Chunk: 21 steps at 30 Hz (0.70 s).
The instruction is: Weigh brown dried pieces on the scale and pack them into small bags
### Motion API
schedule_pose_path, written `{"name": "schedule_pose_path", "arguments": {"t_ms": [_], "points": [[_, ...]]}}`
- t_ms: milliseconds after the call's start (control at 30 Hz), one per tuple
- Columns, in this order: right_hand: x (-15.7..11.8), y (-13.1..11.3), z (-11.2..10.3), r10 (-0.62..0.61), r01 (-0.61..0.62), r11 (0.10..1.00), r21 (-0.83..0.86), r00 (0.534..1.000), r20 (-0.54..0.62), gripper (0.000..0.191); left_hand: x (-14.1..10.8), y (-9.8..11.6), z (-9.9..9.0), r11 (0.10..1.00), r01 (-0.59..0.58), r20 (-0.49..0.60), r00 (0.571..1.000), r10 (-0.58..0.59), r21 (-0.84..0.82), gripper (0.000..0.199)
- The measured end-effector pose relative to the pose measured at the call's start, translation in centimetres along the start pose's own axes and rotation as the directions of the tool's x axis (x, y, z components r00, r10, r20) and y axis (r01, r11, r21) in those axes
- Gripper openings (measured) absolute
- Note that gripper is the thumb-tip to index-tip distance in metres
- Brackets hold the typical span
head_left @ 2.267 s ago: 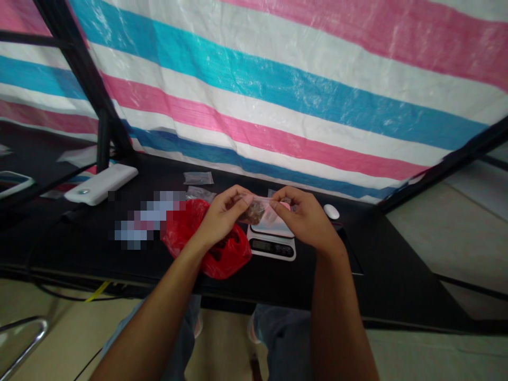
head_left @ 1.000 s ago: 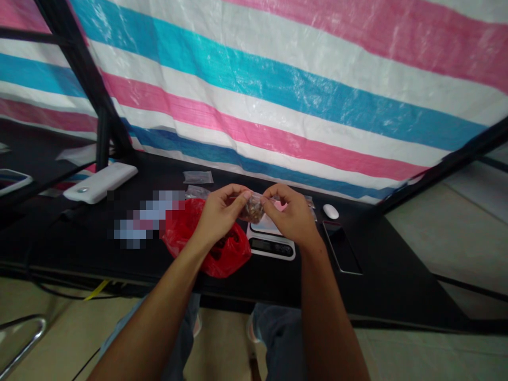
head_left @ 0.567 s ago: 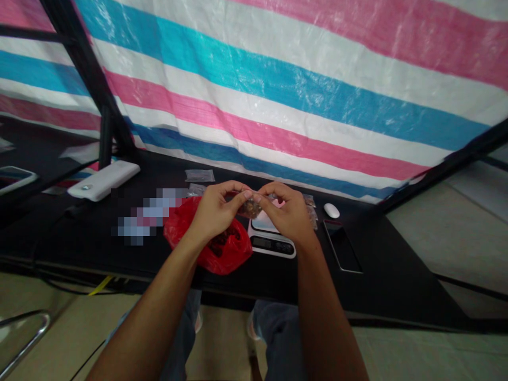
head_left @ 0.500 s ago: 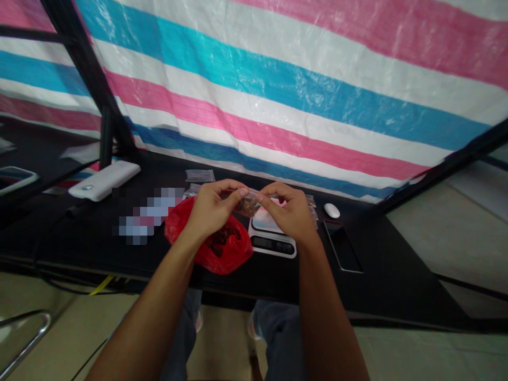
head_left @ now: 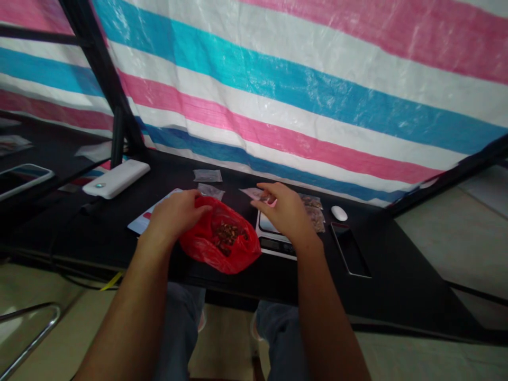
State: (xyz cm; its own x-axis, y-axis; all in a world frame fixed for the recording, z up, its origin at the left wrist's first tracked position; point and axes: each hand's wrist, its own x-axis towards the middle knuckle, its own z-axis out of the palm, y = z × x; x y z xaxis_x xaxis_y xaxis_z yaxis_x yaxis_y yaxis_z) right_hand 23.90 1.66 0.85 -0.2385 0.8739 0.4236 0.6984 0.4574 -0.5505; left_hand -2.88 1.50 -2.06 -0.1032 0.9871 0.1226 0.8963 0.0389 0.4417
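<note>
My left hand (head_left: pixel 172 214) is at the left rim of a red plastic bag (head_left: pixel 206 254), its thumb over the edge and its other fingers partly hidden. The bag's mouth is open, showing small brown pieces (head_left: pixel 228 235) inside. My right hand (head_left: pixel 283 209) is over a white digital scale (head_left: pixel 273 248), thumb and forefinger apart. Between and just beyond those fingertips is a small clear zip bag (head_left: pixel 254 193) with brownish contents. The hand hides much of the scale's pan.
Filled small bags (head_left: pixel 315 217) lie right of the scale. Flat clear bags (head_left: pixel 207 175) are at the back. A white mouse (head_left: pixel 339 213) and a phone (head_left: pixel 351 248) lie on the right. A white power bank (head_left: pixel 117 180) and a printed sheet (head_left: pixel 138 223) are on the left.
Both hands held the small clear bag together over the table. They have parted: the left moved left to the red bag's rim, while the small bag stays by my right fingers, which have spread.
</note>
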Motion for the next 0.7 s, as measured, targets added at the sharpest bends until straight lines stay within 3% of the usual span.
{"name": "schedule_pose_path", "arguments": {"t_ms": [67, 167, 267, 367, 467, 567, 633, 700], "points": [[-0.7, -1.5, 0.5, 0.01, -0.006, 1.0, -0.024, 0.985, 0.173, 0.015, -0.1, 0.2, -0.4, 0.994, -0.031, 0.031, 0.999, 0.034, -0.104, 0.021], [-2.1, -3.8, 1.0, 0.016, 0.024, 0.994, -0.111, 0.937, 0.349, 0.017, -0.4, 1.0, -1.7, 0.933, -0.063, 0.018, 0.997, 0.074, -0.355, 0.04], [-3.1, -5.4, 1.2, 0.153, -0.036, 0.962, -0.271, 0.892, 0.425, 0.027, -0.8, 1.6, -2.9, 0.864, -0.022, 0.067, 0.996, 0.064, -0.503, 0.052], [-3.3, -5.7, 0.8, 0.244, -0.073, 0.928, -0.365, 0.86, 0.448, 0.017, -1.0, 1.8, -3.3, 0.869, 0.06, 0.136, 0.991, 0.009, -0.492, 0.042], [-3.1, -5.3, -0.4, 0.144, -0.03, 0.958, -0.285, 0.91, 0.388, 0.018, -1.3, 1.9, -3.2, 0.92, 0.068, 0.215, 0.976, 0.018, -0.387, 0.032], [-3.1, -5.8, -1.4, -0.084, 0.124, 0.979, -0.16, 0.968, 0.235, 0.015, -1.5, 1.9, -2.9, 0.97, -0.065, 0.238, 0.964, 0.122, -0.234, 0.034], [-3.5, -6.6, -1.3, -0.224, 0.249, 0.962, -0.115, 0.954, 0.198, 0.018, -1.6, 1.6, -2.6, 0.979, -0.139, 0.245, 0.954, 0.174, -0.152, 0.028], [-4.0, -7.4, -0.6, -0.291, 0.327, 0.941, -0.092, 0.916, 0.278, 0.018, -1.6, 1.1, -2.3, 0.977, -0.178, 0.275, 0.94, 0.204, -0.114, 0.023]]}}
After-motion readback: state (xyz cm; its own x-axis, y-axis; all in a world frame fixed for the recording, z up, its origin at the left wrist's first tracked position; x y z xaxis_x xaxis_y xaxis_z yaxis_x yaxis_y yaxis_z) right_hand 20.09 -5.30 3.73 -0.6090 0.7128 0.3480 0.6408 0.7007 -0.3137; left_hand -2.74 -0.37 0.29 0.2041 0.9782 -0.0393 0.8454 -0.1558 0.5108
